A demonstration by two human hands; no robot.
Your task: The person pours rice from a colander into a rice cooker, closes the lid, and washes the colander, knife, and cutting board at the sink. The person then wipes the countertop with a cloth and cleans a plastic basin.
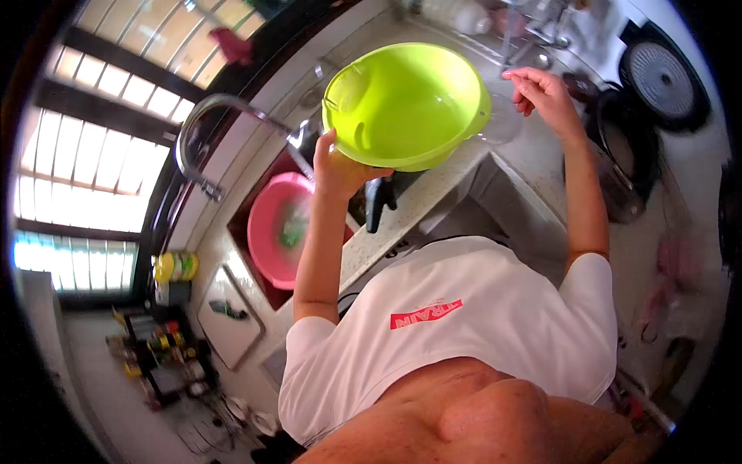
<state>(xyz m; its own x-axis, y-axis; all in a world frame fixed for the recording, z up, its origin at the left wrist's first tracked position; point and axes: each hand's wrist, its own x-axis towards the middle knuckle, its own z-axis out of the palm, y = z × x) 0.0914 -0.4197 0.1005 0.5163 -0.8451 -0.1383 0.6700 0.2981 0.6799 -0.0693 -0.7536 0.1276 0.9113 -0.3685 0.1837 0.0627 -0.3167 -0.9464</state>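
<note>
A lime green bowl (406, 108) is held up over the counter, tilted so its inside shows; it looks bare inside. My left hand (344, 168) grips its lower left rim, thumb at the rim and fingers underneath. To the right of the bowl, my right hand (537, 93) is raised, fingers bent and apart, touching nothing. A clear round container (502, 121) stands on the counter between the bowl and my right hand. Below my left hand, a black handle (376, 205) sticks out over the counter edge.
A pink basin (267, 232) with something green inside sits in the sink, under a curved faucet (185, 147). A cutting board (232, 321) lies left of it. At the right are a black pot (624, 135) and a round black lid (665, 77). A yellow-labelled bottle (176, 267) stands by the window.
</note>
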